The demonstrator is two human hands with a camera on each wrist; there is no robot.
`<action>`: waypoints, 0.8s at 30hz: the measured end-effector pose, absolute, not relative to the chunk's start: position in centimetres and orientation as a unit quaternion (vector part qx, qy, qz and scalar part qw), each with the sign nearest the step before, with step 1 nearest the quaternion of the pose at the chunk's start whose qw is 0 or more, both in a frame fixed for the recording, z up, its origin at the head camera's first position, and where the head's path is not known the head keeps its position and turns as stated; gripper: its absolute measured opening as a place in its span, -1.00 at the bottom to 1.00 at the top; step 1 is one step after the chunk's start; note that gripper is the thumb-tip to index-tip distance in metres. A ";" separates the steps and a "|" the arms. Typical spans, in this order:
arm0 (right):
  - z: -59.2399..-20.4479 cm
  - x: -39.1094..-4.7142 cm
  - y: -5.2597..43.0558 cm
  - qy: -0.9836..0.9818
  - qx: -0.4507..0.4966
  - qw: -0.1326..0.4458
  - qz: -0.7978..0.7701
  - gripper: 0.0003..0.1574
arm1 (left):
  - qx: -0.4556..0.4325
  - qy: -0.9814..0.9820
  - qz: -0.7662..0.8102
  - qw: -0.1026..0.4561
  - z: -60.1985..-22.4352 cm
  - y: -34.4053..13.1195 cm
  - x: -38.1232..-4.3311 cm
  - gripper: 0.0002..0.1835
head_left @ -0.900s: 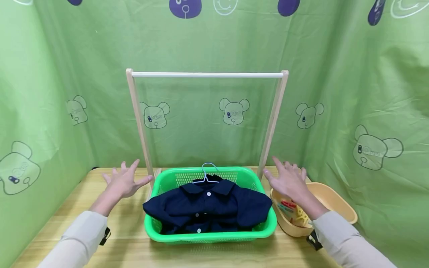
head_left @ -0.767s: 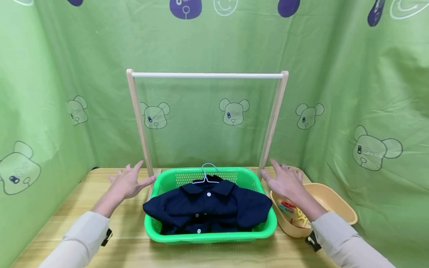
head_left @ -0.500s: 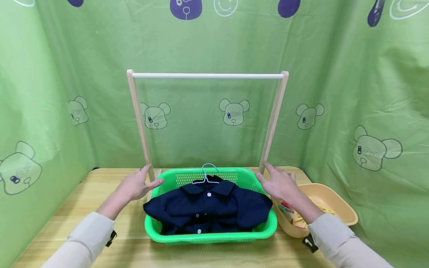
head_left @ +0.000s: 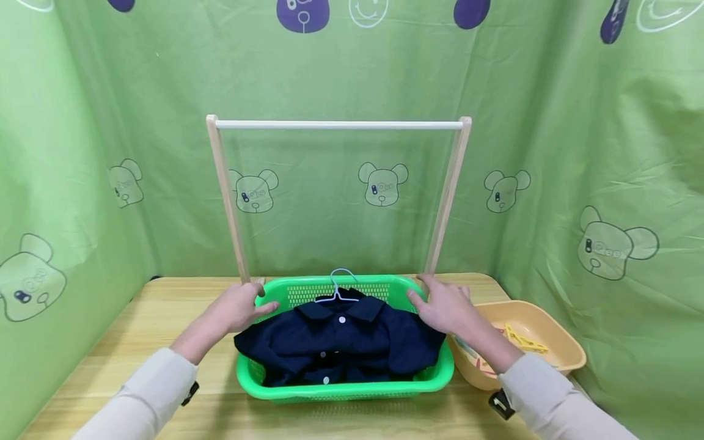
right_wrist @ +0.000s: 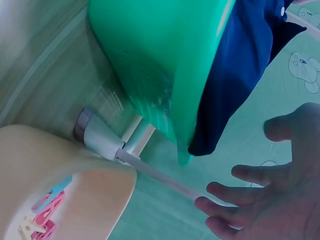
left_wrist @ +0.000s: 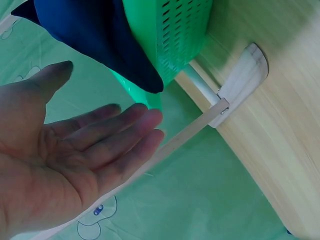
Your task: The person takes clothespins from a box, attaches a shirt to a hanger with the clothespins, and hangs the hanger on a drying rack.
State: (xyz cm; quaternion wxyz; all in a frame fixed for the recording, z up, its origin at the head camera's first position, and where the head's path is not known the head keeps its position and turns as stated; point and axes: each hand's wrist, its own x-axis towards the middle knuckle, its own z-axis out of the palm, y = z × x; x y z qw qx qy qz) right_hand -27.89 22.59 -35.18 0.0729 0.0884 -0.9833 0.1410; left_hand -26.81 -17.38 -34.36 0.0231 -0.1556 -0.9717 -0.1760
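Note:
A dark navy button-up shirt (head_left: 352,339) lies in a green plastic basket (head_left: 341,391). From its collar sticks a pale blue hanger (head_left: 337,294), hook up. My left hand (head_left: 236,308) hovers by the basket's back left corner, fingers relaxed and thumb apart. In the left wrist view that hand (left_wrist: 85,155) shows a bare palm beside the shirt's sleeve. At the back right corner is my right hand (head_left: 445,308), near the other sleeve. Its fingers (right_wrist: 250,175) are spread with nothing between them in the right wrist view.
Behind the basket stands a rack with wooden posts (head_left: 452,189) and a white rail (head_left: 338,124). An orange tub (head_left: 569,348) with colourful clothespins (head_left: 522,339) sits at the right, partly under my right arm. Green curtains (head_left: 341,73) surround the wooden table (head_left: 181,293).
Both hands have come down and inward, from outside the rack posts to the basket's back corners. The shirt, hanger and basket have stayed put.

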 end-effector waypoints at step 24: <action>-35.9 -27.4 21.1 -0.977 0.135 0.024 0.164 -0.59 | -0.167 -0.974 -0.152 -0.021 -33.8 -16.6 -26.5 -0.86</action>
